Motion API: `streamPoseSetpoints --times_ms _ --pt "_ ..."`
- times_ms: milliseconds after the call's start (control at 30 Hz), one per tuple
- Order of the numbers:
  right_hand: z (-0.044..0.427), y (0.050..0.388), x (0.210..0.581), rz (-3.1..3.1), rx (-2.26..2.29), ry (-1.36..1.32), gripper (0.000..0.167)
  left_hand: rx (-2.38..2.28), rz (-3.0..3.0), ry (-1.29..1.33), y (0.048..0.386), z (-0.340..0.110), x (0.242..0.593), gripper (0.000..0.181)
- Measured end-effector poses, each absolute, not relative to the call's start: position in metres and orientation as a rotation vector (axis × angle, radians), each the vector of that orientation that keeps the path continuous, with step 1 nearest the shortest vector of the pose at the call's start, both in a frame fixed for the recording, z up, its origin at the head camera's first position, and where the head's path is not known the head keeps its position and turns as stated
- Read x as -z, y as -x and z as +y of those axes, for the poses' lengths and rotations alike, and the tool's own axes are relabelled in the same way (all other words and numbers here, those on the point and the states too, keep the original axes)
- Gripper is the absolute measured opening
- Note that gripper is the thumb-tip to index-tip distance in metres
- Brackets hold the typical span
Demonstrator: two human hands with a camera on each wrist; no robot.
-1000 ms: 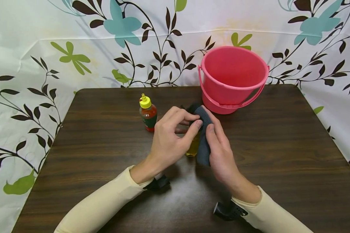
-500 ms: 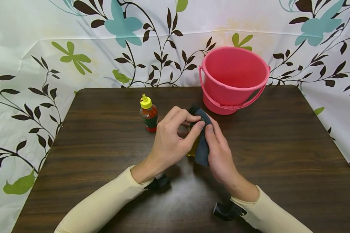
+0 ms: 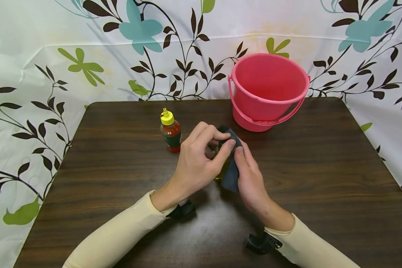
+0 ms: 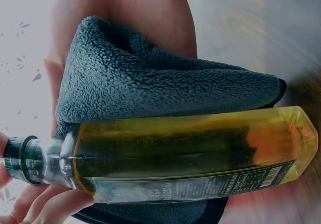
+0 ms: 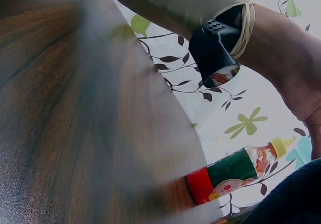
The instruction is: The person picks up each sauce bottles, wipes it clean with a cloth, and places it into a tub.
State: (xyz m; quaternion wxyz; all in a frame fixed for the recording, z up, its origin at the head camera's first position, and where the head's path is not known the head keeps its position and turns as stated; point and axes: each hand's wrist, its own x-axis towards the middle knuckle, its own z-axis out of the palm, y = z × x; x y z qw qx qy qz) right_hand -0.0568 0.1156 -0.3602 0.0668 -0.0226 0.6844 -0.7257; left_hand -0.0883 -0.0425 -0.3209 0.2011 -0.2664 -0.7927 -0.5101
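Observation:
Over the middle of the table, my left hand pinches the dark green cap of a clear glass oil bottle between thumb and fingers. Yellow-green oil fills the bottle, and a dark printed label runs along its side. My right hand holds a folded blue-grey terry cloth with dark edging against the bottle. In the left wrist view, part of that cloth also shows on the label side. In the head view, my left hand and the cloth hide most of the bottle; whether its base touches the table cannot be told.
A squeeze bottle of red sauce with a yellow nozzle cap stands left of my hands. At the back right, a pink bucket has its handle hanging down in front. A patterned curtain hangs behind the brown table.
My right hand and the cloth have shifted slightly left around the bottle, and the cloth's upper end has come lower. My left hand keeps its pinch on the cap, nearly still.

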Motion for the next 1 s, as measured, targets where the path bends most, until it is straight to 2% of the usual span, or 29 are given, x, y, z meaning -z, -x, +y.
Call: streamPoseSetpoints --times_ms 1000 --pt "0.127 0.069 0.402 2.156 1.951 -0.073 0.048 1.411 -2.236 0.754 0.089 -0.042 0.32 0.012"
